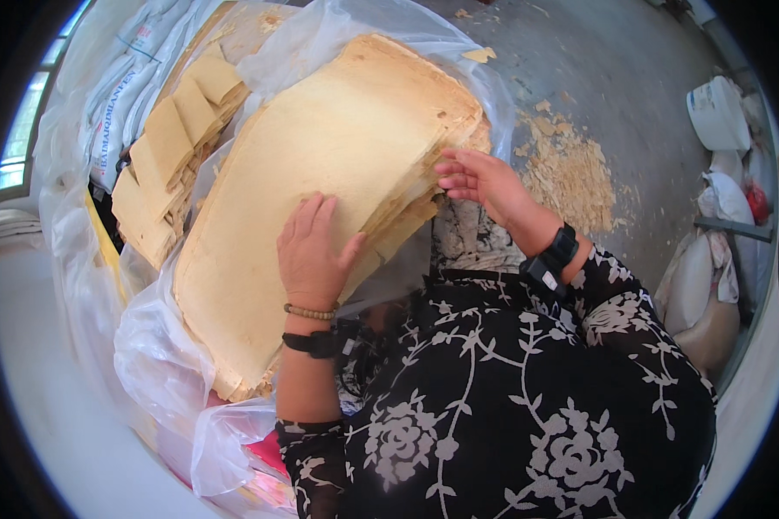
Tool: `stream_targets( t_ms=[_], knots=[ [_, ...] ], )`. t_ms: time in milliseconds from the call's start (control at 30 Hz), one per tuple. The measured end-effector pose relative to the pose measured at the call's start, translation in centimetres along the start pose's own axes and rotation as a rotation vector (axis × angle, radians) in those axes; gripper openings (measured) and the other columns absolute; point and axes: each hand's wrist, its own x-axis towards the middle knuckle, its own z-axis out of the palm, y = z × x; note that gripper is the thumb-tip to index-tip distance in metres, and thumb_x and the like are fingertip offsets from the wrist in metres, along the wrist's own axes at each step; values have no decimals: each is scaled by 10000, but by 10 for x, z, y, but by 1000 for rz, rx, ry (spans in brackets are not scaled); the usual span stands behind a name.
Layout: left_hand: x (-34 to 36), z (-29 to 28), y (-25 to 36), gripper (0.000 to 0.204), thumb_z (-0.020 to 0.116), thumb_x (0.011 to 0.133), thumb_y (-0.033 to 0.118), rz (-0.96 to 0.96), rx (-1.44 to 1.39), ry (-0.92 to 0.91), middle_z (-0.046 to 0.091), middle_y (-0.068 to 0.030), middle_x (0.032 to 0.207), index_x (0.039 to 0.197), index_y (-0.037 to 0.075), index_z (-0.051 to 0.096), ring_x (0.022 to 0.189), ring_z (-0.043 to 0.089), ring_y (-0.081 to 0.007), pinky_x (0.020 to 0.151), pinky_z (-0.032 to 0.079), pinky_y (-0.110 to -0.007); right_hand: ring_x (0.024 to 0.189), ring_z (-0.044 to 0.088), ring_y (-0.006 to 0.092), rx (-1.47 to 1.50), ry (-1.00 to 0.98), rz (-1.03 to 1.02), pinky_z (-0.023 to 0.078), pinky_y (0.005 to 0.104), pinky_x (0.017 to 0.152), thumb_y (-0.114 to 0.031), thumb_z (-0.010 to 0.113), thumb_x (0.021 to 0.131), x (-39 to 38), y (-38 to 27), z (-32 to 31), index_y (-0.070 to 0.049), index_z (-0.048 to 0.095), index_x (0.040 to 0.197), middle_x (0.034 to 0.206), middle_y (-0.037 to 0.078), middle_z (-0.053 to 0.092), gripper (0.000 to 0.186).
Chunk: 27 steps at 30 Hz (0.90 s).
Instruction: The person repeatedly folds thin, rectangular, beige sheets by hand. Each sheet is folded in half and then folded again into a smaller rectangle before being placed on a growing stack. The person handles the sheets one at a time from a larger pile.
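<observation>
A large stack of thin, pale yellow sheets [320, 121] with ragged edges lies slanting on crumpled clear plastic [151, 350]. My left hand [313, 246] rests open on the top sheet near the middle, fingers pointing away from me and thumb out to the right. My right hand [480, 182] is at the stack's right edge, its fingers slightly curled and apart, tips at the layered edges; its thumb is mostly hidden. Smaller cut pieces of similar sheet [169, 143] lie piled to the left of the stack.
Printed white sacks [130, 78] lie at the upper left, near a window [35, 112]. Pale flakes [567, 173] are scattered on the grey floor [580, 69] to the right. A white bucket [717, 112] and filled bags [697, 294] line the right side.
</observation>
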Motion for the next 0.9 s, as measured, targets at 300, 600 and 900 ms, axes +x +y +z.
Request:
stream_targets(
  t_ms=[300, 600, 900],
  knots=[
    [14, -11, 14, 525, 837, 827, 233, -37, -5, -52, 657, -131, 1316, 1292, 74, 649, 1206, 600, -357, 1034, 498, -434, 1060, 732, 242, 215, -110, 118, 620, 371, 868, -272, 530, 1103, 29, -11, 4, -28, 543, 1422, 1257, 165, 712, 402],
    [12, -10, 21, 527, 831, 828, 219, -73, 25, -49, 642, -132, 1338, 1297, 75, 639, 1216, 587, -364, 1048, 484, -440, 1093, 729, 297, 266, -91, 236, 634, 408, 865, -247, 546, 1089, 43, -19, 2, 16, 536, 1410, 1284, 217, 691, 415],
    [11, -6, 24, 539, 823, 840, 238, -93, 52, -45, 634, -127, 1364, 1318, 79, 632, 1241, 580, -353, 1061, 471, -446, 1008, 747, 256, 182, -40, 197, 639, 380, 806, -255, 568, 1078, 35, -19, -7, 0, 588, 1339, 1178, 170, 737, 365]
  ],
)
